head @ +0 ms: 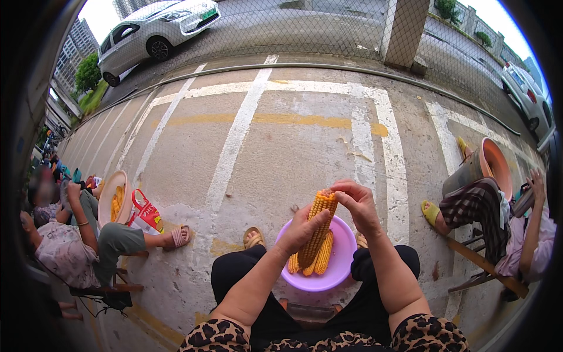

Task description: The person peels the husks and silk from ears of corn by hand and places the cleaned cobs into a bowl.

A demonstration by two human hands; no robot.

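My left hand (303, 229) is wrapped around a dried yellow corn cob (323, 209), held tilted with its blunt end up. At that upper end, the thumb and fingertips of my right hand (358, 202) pinch at the cob's edge; whether a loose kernel is between them is too small to tell. Below the held cob, between my feet, stands a purple plastic basin (347, 259). Several more corn cobs (324, 254) lie in it, partly hidden by my left hand and the held cob.
On the left, a seated person (70, 251) is beside a pink basin (125, 207) of cobs and a red bag (147, 215). To the right, another seated person (479, 224) is by a large bucket (484, 171). A wire mesh fence (299, 35) crosses ahead, with a white car (154, 35) beyond.
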